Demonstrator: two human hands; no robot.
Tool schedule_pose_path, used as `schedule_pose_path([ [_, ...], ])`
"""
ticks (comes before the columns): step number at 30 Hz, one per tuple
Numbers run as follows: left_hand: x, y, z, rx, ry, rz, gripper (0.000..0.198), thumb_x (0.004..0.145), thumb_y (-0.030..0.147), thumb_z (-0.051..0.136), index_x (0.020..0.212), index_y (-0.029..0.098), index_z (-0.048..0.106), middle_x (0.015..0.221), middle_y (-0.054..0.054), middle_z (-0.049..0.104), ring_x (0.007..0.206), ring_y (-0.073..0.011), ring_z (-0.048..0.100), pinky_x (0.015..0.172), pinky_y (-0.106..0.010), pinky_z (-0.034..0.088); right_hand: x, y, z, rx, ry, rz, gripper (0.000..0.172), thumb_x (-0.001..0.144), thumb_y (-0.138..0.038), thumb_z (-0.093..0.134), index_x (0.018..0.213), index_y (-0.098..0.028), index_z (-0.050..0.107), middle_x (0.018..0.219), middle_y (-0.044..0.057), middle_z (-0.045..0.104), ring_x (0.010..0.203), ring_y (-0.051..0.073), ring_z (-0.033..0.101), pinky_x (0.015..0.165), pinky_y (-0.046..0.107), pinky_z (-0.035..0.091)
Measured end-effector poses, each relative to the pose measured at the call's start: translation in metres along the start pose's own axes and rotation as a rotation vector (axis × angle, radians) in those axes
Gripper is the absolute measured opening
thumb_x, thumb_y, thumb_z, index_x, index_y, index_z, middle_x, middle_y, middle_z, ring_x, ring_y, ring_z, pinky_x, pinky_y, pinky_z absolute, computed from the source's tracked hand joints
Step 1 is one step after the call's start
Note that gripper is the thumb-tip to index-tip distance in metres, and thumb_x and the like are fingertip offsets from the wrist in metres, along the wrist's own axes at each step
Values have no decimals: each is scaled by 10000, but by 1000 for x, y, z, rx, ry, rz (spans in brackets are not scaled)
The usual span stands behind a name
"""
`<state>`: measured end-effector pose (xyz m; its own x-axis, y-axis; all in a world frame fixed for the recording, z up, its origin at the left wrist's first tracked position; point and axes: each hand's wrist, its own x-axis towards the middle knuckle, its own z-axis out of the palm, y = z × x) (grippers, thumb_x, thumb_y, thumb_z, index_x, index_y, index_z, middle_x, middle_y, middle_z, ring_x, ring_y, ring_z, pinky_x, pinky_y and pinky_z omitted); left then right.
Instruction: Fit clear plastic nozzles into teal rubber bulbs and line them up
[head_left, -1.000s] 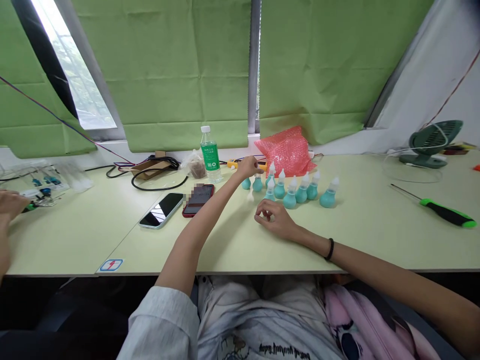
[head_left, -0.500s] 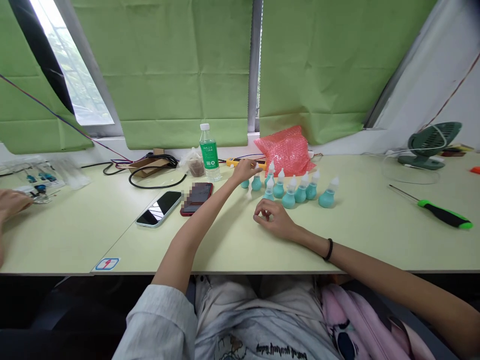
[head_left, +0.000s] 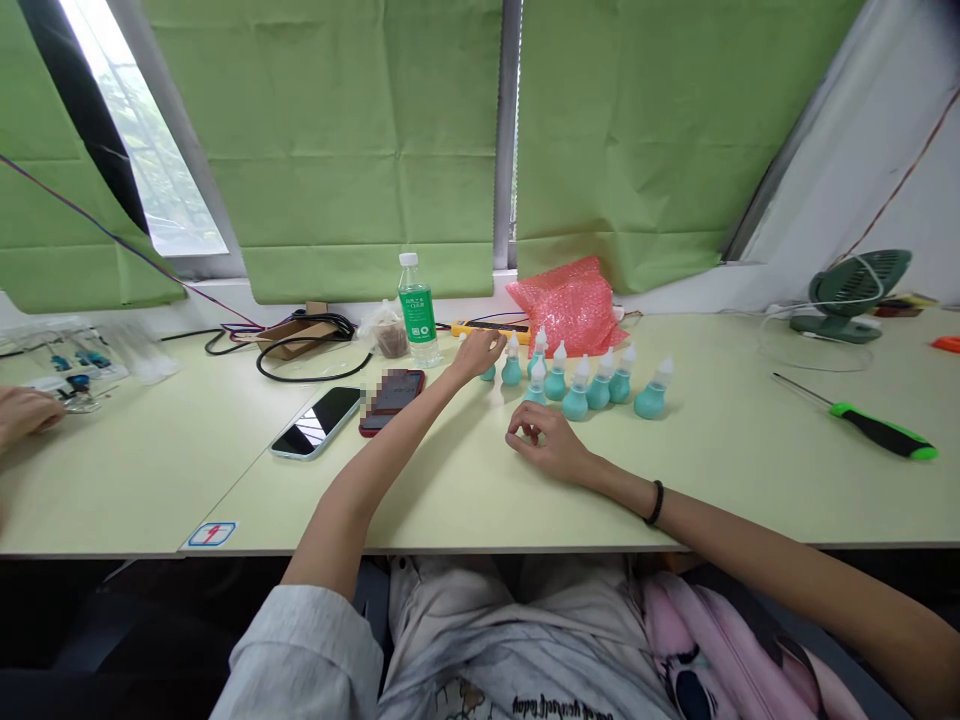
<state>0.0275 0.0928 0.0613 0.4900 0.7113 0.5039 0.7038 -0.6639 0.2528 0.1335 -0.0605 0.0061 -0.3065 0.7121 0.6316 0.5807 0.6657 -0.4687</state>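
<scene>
Several teal bulb nasal aspirators (head_left: 575, 400) with clear pointed tips stand upright in a group on the table. My left hand (head_left: 478, 354) reaches to the group's left end, its fingers pinched at the top of one aspirator (head_left: 488, 374); the hand covers that tip. Just right of it, another aspirator (head_left: 511, 370) stands free. My right hand (head_left: 549, 440) rests on the table in front of the group, fingers loosely curled with nothing visible in them. Its fingers are nearest to a front aspirator (head_left: 535, 390), whose base is partly hidden.
Behind the group lie a pink bubble-wrap bag (head_left: 574, 305) and a yellow tool (head_left: 487, 329). Leftward are a water bottle (head_left: 418, 315), two phones (head_left: 317, 422) and a black cable (head_left: 315, 378). A screwdriver (head_left: 874, 425) and fan (head_left: 847, 300) are right. Another person's hand (head_left: 26, 415) is far left.
My left hand has shifted left, off the tip of one aspirator, which now stands uncovered, to the one beside it. My right hand stays in place. The view has tilted slightly.
</scene>
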Motion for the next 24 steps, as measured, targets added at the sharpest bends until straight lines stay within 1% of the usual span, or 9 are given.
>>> schedule_pose_path([
  [3,-9,-6,-4,257,4,113,328,804,242,273,794,98,567,767,-111,569,796,-189,500,690,-284,361,0,0,0,-3,1,3,39,695,-176,478,663,-177,500,689,13,469,525,79,392,473,217,372],
  [7,-33,-10,-10,493,-126,305,202,736,107,363,789,73,555,830,-146,532,897,-225,452,698,-303,377,0,-2,-1,-8,-4,5,40,695,-180,479,663,-177,503,681,12,468,527,81,395,466,215,364],
  [11,-67,-7,-19,544,-225,497,243,715,0,341,854,87,520,938,-163,496,924,-227,433,663,-310,409,0,-2,-1,-28,0,-3,42,697,-180,478,666,-177,506,667,6,465,513,78,389,479,223,363],
  [13,-85,-2,-28,532,-258,492,250,720,-3,339,869,95,515,950,-161,499,903,-222,449,624,-306,426,0,-2,-1,-41,-2,-12,40,698,-180,478,670,-178,506,646,1,459,506,79,388,489,229,364],
  [16,-107,8,-47,309,-192,419,257,752,70,362,940,143,521,913,-111,547,881,-187,487,659,-297,442,-1,-4,0,-51,14,-14,45,692,-193,495,735,-184,506,650,0,465,523,88,400,505,239,373],
  [18,-116,15,-60,28,-102,307,246,754,172,415,969,185,534,898,-71,581,833,-153,524,724,-292,444,-2,-8,-1,-47,47,-3,166,679,-227,524,838,-193,495,719,17,485,575,104,423,507,241,384],
  [19,-119,18,-64,-134,-79,251,241,738,222,449,956,195,548,888,-57,592,795,-140,541,719,-278,456,-3,-10,-1,-42,60,2,241,668,-251,541,895,-198,480,775,32,492,615,115,436,505,240,391],
  [22,-122,23,-67,-563,-49,83,234,663,310,536,842,174,600,841,-44,616,738,-139,570,674,-262,492,-3,-15,-2,-18,48,10,419,640,-314,576,1019,-217,424,937,67,476,759,152,457,526,245,414],
  [24,-120,24,-62,-744,-40,-22,237,614,329,582,766,151,616,820,-51,625,740,-155,579,675,-274,497,-2,-15,-1,-2,26,32,452,651,-335,565,1058,-231,396,1001,71,464,818,164,458,566,260,425],
])
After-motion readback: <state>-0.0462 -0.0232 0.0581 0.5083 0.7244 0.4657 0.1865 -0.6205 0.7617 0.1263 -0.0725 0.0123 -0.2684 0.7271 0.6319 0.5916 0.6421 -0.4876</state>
